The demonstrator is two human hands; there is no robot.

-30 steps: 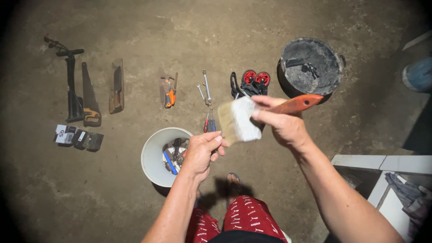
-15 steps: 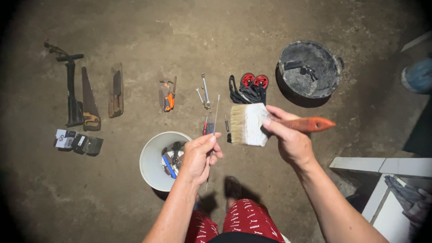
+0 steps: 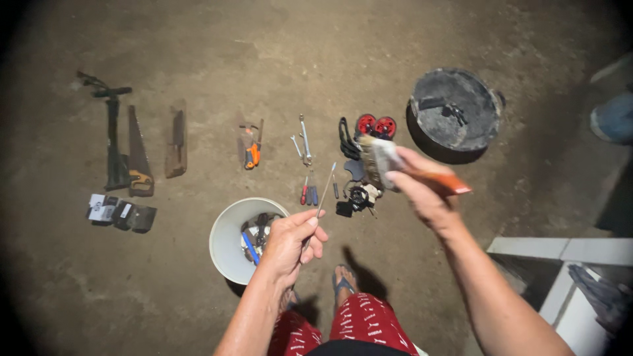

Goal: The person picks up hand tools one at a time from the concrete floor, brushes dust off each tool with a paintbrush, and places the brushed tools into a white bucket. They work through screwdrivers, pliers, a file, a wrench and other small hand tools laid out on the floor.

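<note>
My right hand (image 3: 422, 191) grips a wide paintbrush (image 3: 382, 160) with pale bristles and an orange handle, held above the floor and turned edge-on toward me. My left hand (image 3: 290, 244) pinches a thin metal rod (image 3: 323, 194) between thumb and fingers, its tip pointing up and to the right. Just left of that hand stands a white bucket (image 3: 227, 240) with several small tools inside. Under the paintbrush lie black straps and two red round parts (image 3: 374, 125) on the dirt floor.
Tools lie in a row on the floor: a hand saw (image 3: 137, 158), a black long tool (image 3: 112, 138), a flat brown blade (image 3: 177, 142), orange pliers (image 3: 250, 151), wrenches (image 3: 303, 142), small screwdrivers (image 3: 310, 192). A dark round pot (image 3: 455, 115) sits at the right. A white ledge (image 3: 560, 250) is at lower right.
My right hand has turned the paintbrush from broadside to edge-on and shifted it slightly right. My left hand has drifted a little lower with the rod.
</note>
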